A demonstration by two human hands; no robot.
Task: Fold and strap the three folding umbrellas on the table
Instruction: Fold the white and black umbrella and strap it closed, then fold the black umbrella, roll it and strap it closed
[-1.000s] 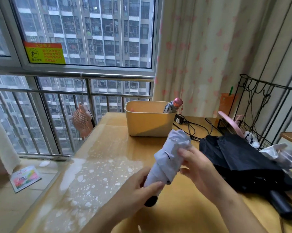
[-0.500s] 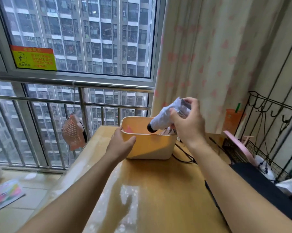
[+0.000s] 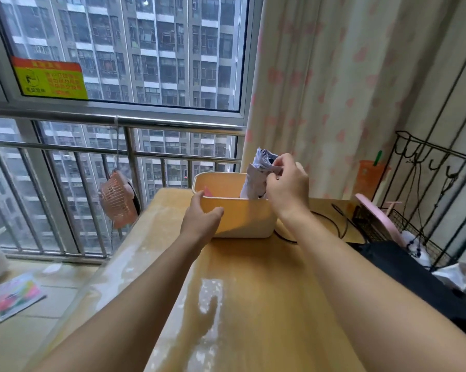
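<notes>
Right hand [image 3: 287,187] fingers [image 3: 279,162] pinch the white umbrella [image 3: 253,181], upright in the yellow bin [image 3: 240,218]; left hand [image 3: 201,216] grips its rim. Strap apparently hidden; if unfastened, the canopy could unfurl.

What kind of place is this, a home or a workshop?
Most likely a home, a room high up in an apartment block: tower blocks show through the railed window, a heart-print curtain hangs beside it, and a wooden table holds a yellow bin.

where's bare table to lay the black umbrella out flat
Bare table from the bin back toward you, and along the window-side edge. Crowded on the right: black umbrella, cables, wire rack. Your right hand holds the white umbrella in the bin.
</notes>
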